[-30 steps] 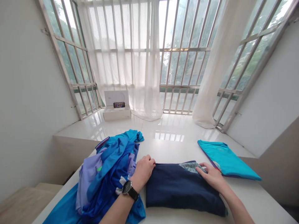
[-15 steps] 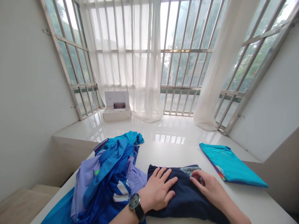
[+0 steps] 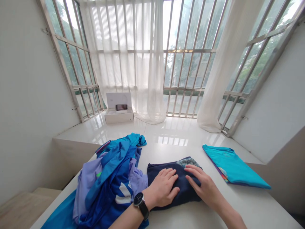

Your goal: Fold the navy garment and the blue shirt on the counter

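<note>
A folded navy garment [image 3: 166,197] with a patterned grey-teal patch [image 3: 187,162] at its far edge lies on the white table in front of me. My left hand [image 3: 164,184], with a black-strapped watch on its wrist, rests flat on its middle, fingers stretched out. On its right part lies my right hand [image 3: 200,181], fingers apart and touching the cloth near the patch. Left of my hands, a rumpled heap of blue and lilac clothes [image 3: 111,181] reaches up to the navy garment. To the right sits a folded turquoise shirt [image 3: 235,167].
An open white box [image 3: 119,117] stands on the window ledge [image 3: 147,132] at the back left. Sheer white curtains [image 3: 154,79] hang before barred windows. The white table [image 3: 257,213] runs to an edge at the lower right, and walls rise on both sides.
The navy garment's right part, which stretched toward me, is now folded in, so the garment is shorter and more compact. My right hand has moved slightly left and its fingers have opened.
</note>
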### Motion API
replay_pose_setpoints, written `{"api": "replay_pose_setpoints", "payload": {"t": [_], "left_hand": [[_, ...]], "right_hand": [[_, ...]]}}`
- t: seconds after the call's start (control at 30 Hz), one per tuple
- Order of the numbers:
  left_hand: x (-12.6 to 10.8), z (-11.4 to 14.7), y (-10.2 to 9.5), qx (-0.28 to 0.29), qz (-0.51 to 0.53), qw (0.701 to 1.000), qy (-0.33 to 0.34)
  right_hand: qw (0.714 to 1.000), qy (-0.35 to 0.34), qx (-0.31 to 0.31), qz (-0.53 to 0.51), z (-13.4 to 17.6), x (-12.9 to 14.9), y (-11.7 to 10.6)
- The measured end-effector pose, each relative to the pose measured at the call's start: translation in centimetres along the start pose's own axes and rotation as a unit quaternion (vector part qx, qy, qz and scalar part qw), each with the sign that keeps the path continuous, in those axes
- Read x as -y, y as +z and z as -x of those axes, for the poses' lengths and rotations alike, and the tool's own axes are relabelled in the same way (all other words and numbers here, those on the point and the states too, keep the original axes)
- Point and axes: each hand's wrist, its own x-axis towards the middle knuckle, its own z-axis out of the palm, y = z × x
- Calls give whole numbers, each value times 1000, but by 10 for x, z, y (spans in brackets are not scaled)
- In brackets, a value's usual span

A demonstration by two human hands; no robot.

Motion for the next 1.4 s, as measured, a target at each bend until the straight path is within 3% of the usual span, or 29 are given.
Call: {"api": "replay_pose_setpoints", "payload": {"t": [0.17, 0.37, 0.6, 0.87, 1.07, 1.4], "left_hand": [[-3, 2, 0, 22, -17, 999, 18], [-2, 4, -10, 38, 4, 999, -1], [-3, 2, -12, 62, 19, 997, -28], [-12, 0, -3, 17, 55, 997, -58], [-11, 1, -5, 31, 49, 998, -36], [-11, 0, -3, 18, 27, 998, -51]], "right_hand": [[993, 49, 107, -4, 4, -1, 10], [974, 73, 191, 92, 14, -13, 19], [973, 62, 184, 128, 21, -14, 21], [986, 78, 136, 66, 1, -1, 17], [975, 89, 167, 120, 5, 3, 32], [974, 84, 165, 131, 6, -4, 29]]}}
